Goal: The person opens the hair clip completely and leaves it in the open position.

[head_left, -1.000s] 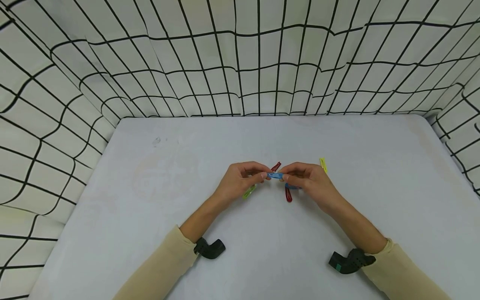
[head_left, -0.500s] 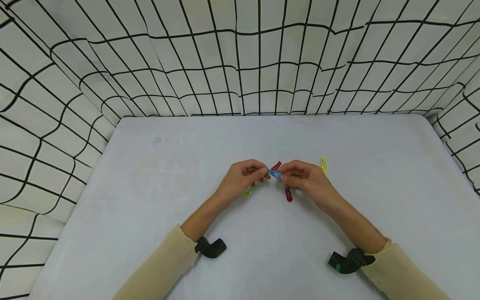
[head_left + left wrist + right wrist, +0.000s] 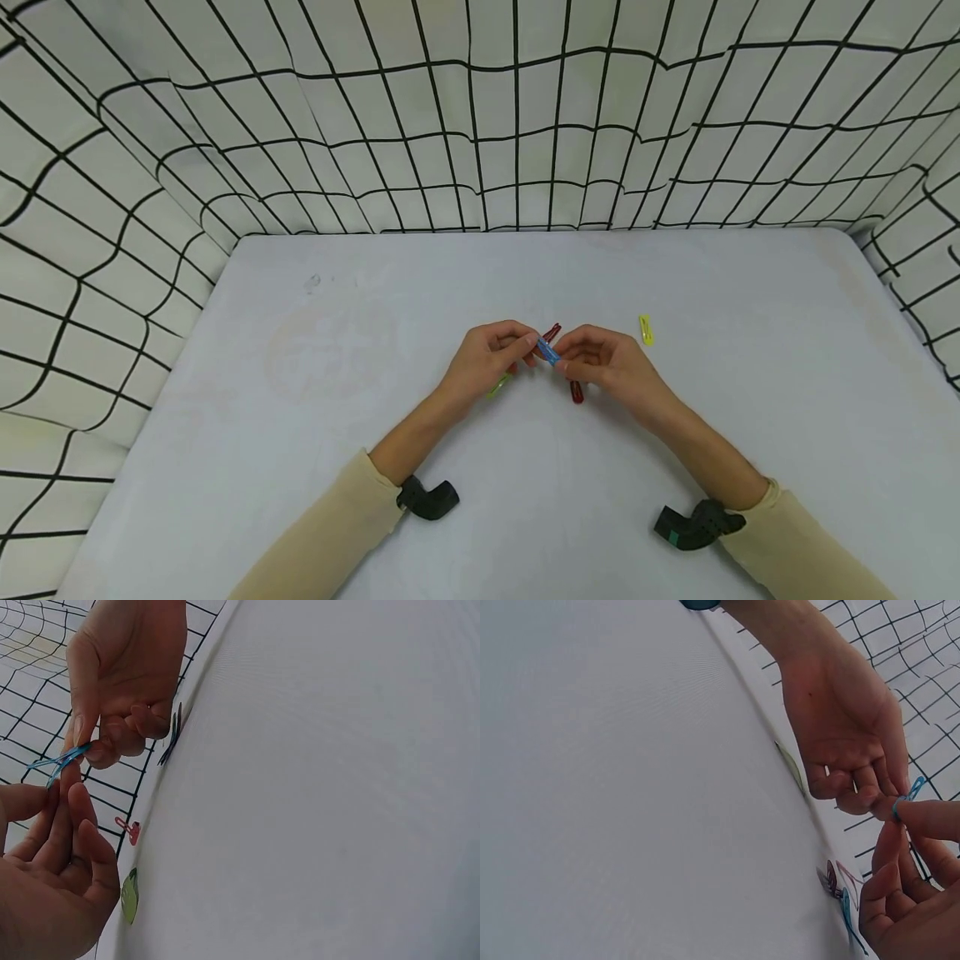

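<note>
A blue snap hair clip (image 3: 548,351) is held above the table between my two hands. My left hand (image 3: 486,360) pinches its upper left end with thumb and forefinger. My right hand (image 3: 621,367) pinches the lower right end. In the left wrist view the blue clip (image 3: 69,756) shows its two metal parts spread apart. Behind the fingers lies a red hair clip (image 3: 552,332), and a second red hair clip (image 3: 577,392) lies below the right hand. A green hair clip (image 3: 498,385) is partly covered by my left hand. Another blue hair clip (image 3: 846,906) lies beside the red ones.
A yellow hair clip (image 3: 646,330) lies on the white table (image 3: 300,467) beyond my right hand. White walls with a black grid (image 3: 517,125) stand behind the table and at its sides. Each wrist wears a black camera mount (image 3: 429,499).
The blue hair clip in my fingers has turned from nearly level to a steep slant, its right end lower. Both hands keep their pinch and have barely shifted.
</note>
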Motion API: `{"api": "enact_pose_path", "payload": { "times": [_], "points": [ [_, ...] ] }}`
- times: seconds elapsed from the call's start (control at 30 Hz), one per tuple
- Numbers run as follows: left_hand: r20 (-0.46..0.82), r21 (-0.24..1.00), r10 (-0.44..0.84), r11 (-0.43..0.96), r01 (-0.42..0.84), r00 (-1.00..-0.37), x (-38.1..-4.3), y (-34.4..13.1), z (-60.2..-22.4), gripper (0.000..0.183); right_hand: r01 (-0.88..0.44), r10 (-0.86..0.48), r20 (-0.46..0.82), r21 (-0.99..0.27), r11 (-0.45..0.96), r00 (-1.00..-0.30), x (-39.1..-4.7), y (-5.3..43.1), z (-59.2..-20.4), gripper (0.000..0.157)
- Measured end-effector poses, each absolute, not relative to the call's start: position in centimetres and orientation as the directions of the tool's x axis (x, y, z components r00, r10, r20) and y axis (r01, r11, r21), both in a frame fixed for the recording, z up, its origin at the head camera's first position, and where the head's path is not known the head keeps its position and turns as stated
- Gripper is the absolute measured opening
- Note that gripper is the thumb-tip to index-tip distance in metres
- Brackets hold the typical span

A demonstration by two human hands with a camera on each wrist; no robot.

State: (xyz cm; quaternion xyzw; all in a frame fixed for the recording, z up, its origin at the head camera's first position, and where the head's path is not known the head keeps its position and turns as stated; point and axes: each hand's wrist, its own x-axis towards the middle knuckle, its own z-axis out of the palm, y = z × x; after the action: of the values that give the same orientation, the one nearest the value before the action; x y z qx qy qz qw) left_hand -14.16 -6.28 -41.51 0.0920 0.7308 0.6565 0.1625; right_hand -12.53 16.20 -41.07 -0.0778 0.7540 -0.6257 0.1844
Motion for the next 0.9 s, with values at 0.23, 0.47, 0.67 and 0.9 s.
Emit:
{"api": "enact_pose_path", "payload": {
  "times": [0.23,0.47,0.67,0.9],
  "points": [
    [-0.092,0.989,0.292,0.14,-0.053,-0.952,-14.0,-6.1,-41.4,0.018,0.009,-0.292,-0.087,-0.966,0.259,-0.952,-12.4,15.8,-41.0,0.025],
    [-0.076,0.983,0.273,0.182,-0.026,-0.959,-13.8,-6.1,-41.3,0.017,-0.124,-0.262,0.04,-0.942,0.313,-0.964,-12.2,15.5,-40.7,0.021],
    [-0.078,0.981,0.279,0.19,-0.025,-0.957,-13.6,-6.2,-41.2,0.018,-0.204,-0.259,0.106,-0.899,0.387,-0.96,-11.9,15.0,-40.5,0.016],
    [-0.092,0.978,0.287,0.205,-0.033,-0.953,-13.5,-6.2,-41.2,0.019,-0.248,-0.255,0.147,-0.868,0.431,-0.956,-11.6,14.5,-40.7,0.017]
  ]
}}
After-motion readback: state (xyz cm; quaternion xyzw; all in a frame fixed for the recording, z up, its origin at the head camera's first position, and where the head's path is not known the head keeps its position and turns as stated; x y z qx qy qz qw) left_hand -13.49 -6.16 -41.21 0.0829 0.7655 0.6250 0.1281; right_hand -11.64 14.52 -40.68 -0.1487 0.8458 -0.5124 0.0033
